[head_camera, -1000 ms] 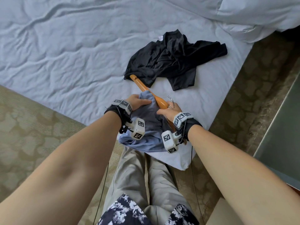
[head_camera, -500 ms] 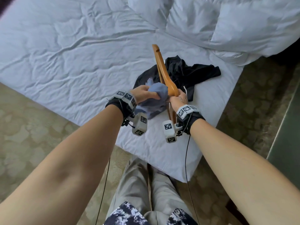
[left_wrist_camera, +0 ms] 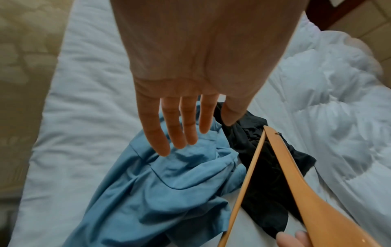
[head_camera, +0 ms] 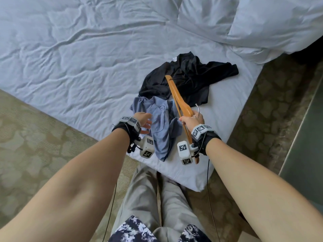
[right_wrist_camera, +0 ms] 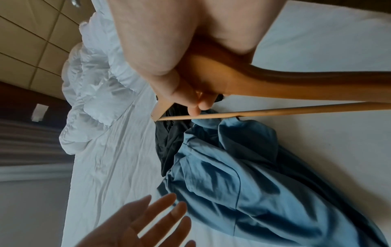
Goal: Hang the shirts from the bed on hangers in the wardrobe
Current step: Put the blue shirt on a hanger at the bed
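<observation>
A crumpled blue shirt (head_camera: 160,124) lies near the bed's corner, with a black shirt (head_camera: 190,79) bunched just beyond it. My right hand (head_camera: 191,119) grips a wooden hanger (head_camera: 180,102) at its neck by the metal hook, and one arm of the hanger points out over the black shirt. In the right wrist view the hanger (right_wrist_camera: 285,86) sits above the blue shirt (right_wrist_camera: 253,192). My left hand (left_wrist_camera: 180,132) hovers open, fingers straight, just over the blue shirt (left_wrist_camera: 165,192) and holds nothing. Whether the hanger touches the blue shirt is unclear.
The white bed sheet (head_camera: 78,67) spreads to the left, and a bunched white duvet (head_camera: 262,27) lies at the far right. Patterned carpet (head_camera: 35,154) surrounds the bed corner (head_camera: 201,186). A dark smooth panel (head_camera: 307,137) stands at the right. My legs (head_camera: 157,198) are against the bed.
My left hand let go of the blue shirt, which dropped from a bundle at the hanger onto the bed. The right hand lowered the hanger's raised arm.
</observation>
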